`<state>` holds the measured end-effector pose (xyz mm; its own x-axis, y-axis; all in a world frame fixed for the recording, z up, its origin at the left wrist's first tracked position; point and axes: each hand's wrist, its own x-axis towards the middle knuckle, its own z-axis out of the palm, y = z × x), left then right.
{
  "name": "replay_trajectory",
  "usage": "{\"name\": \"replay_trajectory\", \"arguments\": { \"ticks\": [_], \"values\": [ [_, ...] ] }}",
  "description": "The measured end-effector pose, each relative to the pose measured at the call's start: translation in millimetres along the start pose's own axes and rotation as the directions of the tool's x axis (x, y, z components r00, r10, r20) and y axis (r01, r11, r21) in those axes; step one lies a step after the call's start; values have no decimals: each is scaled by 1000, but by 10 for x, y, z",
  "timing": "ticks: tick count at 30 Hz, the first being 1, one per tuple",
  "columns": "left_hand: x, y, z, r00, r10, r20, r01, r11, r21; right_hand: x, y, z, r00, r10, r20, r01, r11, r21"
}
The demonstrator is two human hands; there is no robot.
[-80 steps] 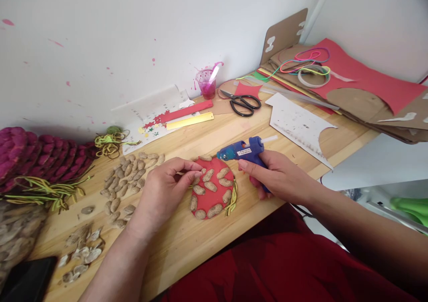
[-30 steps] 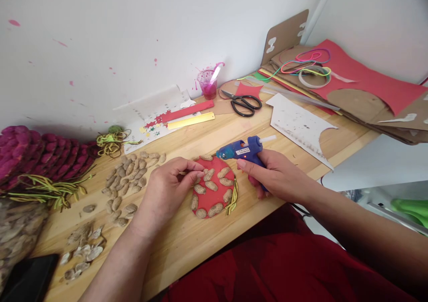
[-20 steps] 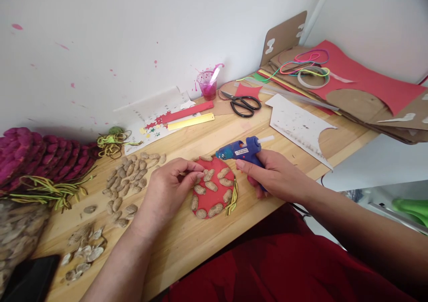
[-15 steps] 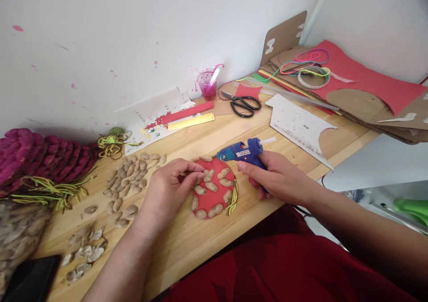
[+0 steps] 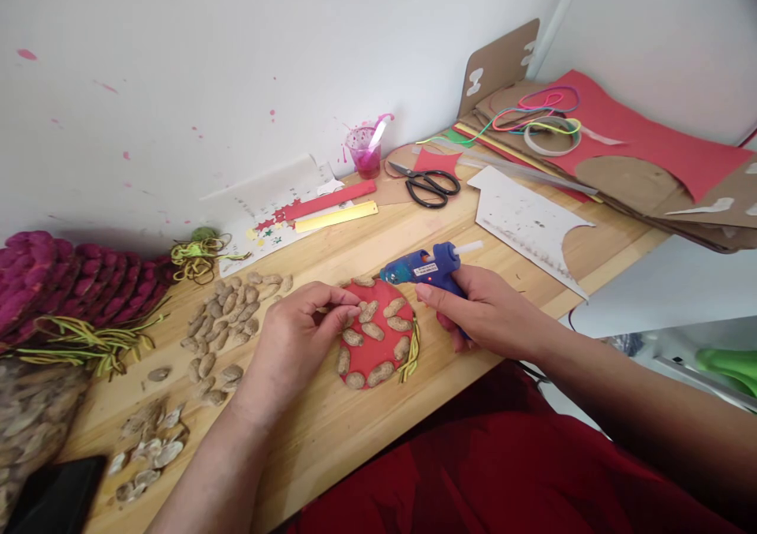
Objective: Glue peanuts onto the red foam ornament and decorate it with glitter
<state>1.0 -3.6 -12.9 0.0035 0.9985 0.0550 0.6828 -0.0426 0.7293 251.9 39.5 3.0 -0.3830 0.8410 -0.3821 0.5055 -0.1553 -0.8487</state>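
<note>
A round red disc [image 5: 370, 352] lies on the wooden table with several whole peanuts on its face and round its edge. A yellow-green cord [image 5: 410, 352] hangs from its right side. Over the disc's left part, my left hand [image 5: 307, 321] is closed in a pinch on a peanut, mostly hidden by the fingers. Just beyond the fingertips sits another peanut [image 5: 368, 311]. My right hand [image 5: 485, 309] grips a blue glue gun [image 5: 429, 267] by its handle, with its nozzle above the disc's upper edge. A white glue stick [image 5: 469, 247] protrudes from its back.
Loose peanuts [image 5: 221, 321] and broken shells [image 5: 151, 447] lie left of the disc. Black scissors [image 5: 431, 187] and a pink-stained cup [image 5: 363, 155] stand behind. Painted magenta pieces [image 5: 71, 274] are stacked far left, cardboard sheets [image 5: 615, 175] at right. A phone [image 5: 53, 494] lies front left.
The view has shifted very slightly. Both hands, the glue gun and the disc keep nearly the same positions.
</note>
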Motion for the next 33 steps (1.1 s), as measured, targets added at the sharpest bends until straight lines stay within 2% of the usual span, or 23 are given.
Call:
{"name": "replay_trajectory", "arguments": {
  "ticks": [11,33],
  "values": [
    [-3,-24,12,1000,2,0,-2,1000,3,-47,-29,-9,1000,-8,-8,7,998,-58],
    [-10,2,2,1000,-25,15,25,999,22,-120,-31,41,1000,-23,12,23,999,-22]
  ]
}}
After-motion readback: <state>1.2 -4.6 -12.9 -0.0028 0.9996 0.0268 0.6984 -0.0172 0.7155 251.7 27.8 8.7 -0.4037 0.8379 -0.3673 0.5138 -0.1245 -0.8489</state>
